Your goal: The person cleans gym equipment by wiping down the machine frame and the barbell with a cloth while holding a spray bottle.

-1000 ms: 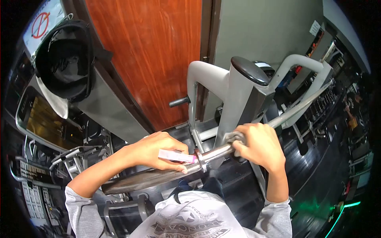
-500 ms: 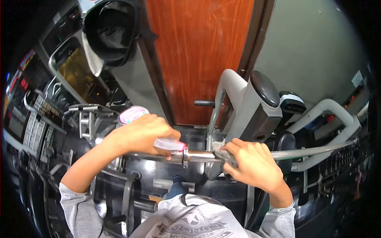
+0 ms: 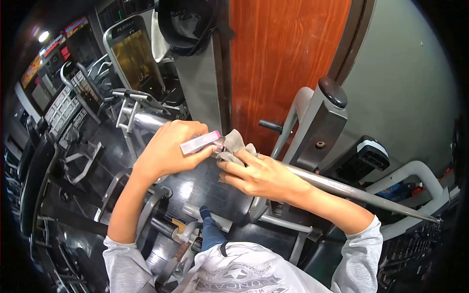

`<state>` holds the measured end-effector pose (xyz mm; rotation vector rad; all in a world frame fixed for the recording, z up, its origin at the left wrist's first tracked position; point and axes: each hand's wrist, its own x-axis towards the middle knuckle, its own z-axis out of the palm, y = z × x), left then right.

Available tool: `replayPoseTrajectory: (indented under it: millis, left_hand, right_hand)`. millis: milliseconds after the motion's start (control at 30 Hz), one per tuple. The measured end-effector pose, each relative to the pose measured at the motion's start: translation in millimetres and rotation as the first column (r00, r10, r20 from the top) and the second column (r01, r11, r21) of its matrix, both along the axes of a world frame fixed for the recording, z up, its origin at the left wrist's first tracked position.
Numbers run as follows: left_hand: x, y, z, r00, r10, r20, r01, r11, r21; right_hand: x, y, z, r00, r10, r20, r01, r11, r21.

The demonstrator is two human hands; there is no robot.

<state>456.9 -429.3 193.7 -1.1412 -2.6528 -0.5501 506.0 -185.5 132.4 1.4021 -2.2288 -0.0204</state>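
Nearest: person's white tee w/ grey print (image 3: 239, 276), grey sleeves (image 3: 124, 261) L & R, one leg in blue jeans (image 3: 212, 229) over the dk floor (image 3: 188, 190).

Just past that, both hands are up at a long metal bar (image 3: 351, 191), which runs across the scene from far L to R. L hand (image 3: 171, 149) is curled around a whitish piece w/ pink tip (image 3: 198, 143); rest of it is behind the hand, so can't be sure, but looks like a spray head. Can't tell if L fingers also touch the bar. R hand (image 3: 254, 177), just R of it, has a grey cloth (image 3: 234, 140) bunched in its fingers, held against the bar; pink tip sits right by the cloth. Thick shiny end (image 3: 149, 121) of the bar shows beyond L hand; thinner length goes off R past the R forearm.

Farther, R of center: grey machine post (image 3: 315, 129) w/ black rounded cap (image 3: 333, 93), black handle (image 3: 270, 126) on its L, and a curved grey frame (image 3: 415, 175) way off R. Far L: gym machine w/ tall yellowish panel (image 3: 132, 56), other metal frames nearby. Farthest, straight ahead: red-brown wood door (image 3: 288, 58), black hollow container (image 3: 185, 29) hung L of it, grey-green wall (image 3: 405, 83) to the R.
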Motion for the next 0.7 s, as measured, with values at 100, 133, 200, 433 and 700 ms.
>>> replayPoseTrajectory:
  millis: [100,133,200,433,700]
  left_hand:
    - [0.2,6.3,-17.9,0.989,-0.147,0.020,0.131,0.933,0.336]
    - [4.5,7.2,-18.9,0.990,-0.140,0.014,0.127,0.933,0.338]
    - [16.7,15.9,-16.1,0.816,-0.072,0.573,-0.253,0.847,0.467]
    - [-2.5,18.7,-51.9,0.719,-0.348,0.602,-0.229,0.699,0.677]
    - [-10.7,15.0,-73.3,0.679,-0.460,0.572,-0.259,0.579,0.773]
  right_hand:
    - [8.4,-1.0,10.5,0.995,-0.092,-0.035,0.095,0.989,0.113]
    - [12.4,-2.1,16.2,0.987,-0.153,-0.050,0.160,0.972,0.173]
    - [18.9,1.4,28.2,0.978,-0.196,-0.067,0.206,0.952,0.227]
    - [38.6,57.2,67.1,0.923,-0.374,0.086,0.320,0.875,0.364]
    - [26.7,30.6,66.8,0.985,0.057,0.162,-0.060,0.998,0.012]
